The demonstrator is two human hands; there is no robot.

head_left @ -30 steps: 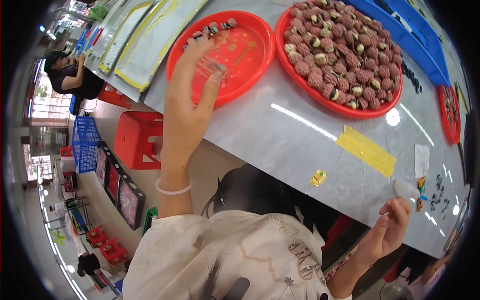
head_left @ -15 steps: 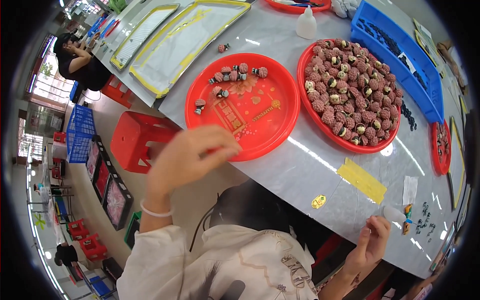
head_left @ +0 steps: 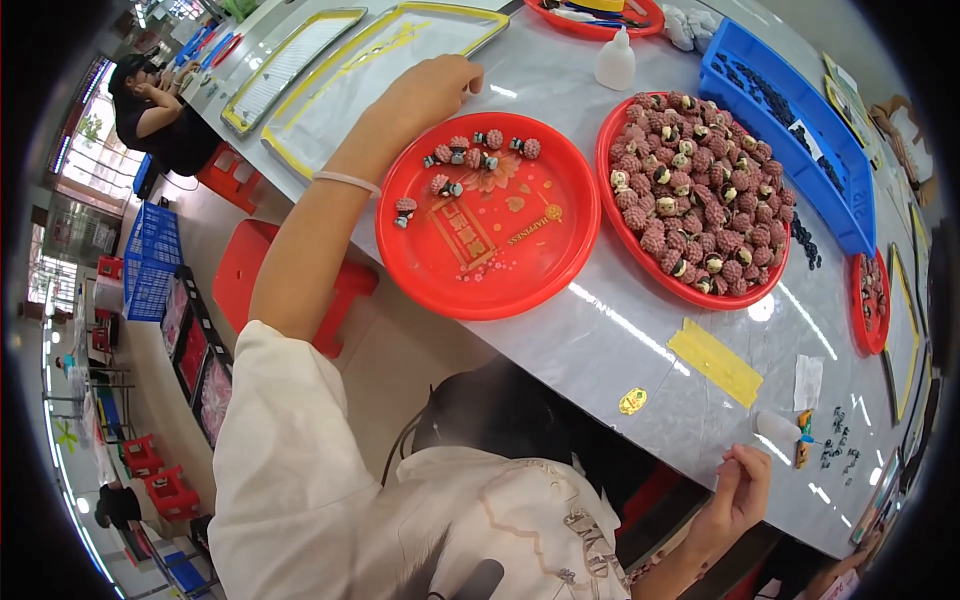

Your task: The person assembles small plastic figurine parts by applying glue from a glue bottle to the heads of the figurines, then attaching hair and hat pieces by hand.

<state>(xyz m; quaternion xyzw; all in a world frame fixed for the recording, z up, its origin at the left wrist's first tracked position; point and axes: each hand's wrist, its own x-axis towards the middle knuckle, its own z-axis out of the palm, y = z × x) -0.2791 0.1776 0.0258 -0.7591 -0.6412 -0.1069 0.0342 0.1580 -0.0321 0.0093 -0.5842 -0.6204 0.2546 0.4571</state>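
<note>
My left hand (head_left: 438, 88) reaches past the far rim of a red plate (head_left: 520, 290), fingers curled down at the grey table. What they close on is hidden beneath the hand. On that plate lie several small figures (head_left: 441, 186) with pinkish-brown bumpy heads and dark bodies. My right hand (head_left: 738, 490) hovers at the near table edge, its fingers bent in toward the thumb. I cannot make out anything between them. Close to it lies a white squeeze bottle (head_left: 777, 427) with a blue tip, beside small dark pieces (head_left: 838, 448).
A second red plate (head_left: 700, 299) is heaped with bumpy brown heads. Behind stand a blue tray (head_left: 858, 215) of dark pieces and a white bottle (head_left: 615, 62). Yellow-edged trays (head_left: 375, 75) lie far left. Yellow tape (head_left: 715, 362) sticks to the table; a red stool (head_left: 245, 275) stands left.
My left hand has moved away from the near side of the plate to beyond its far rim, covering the spot where a loose figure lay. My right hand has barely moved.
</note>
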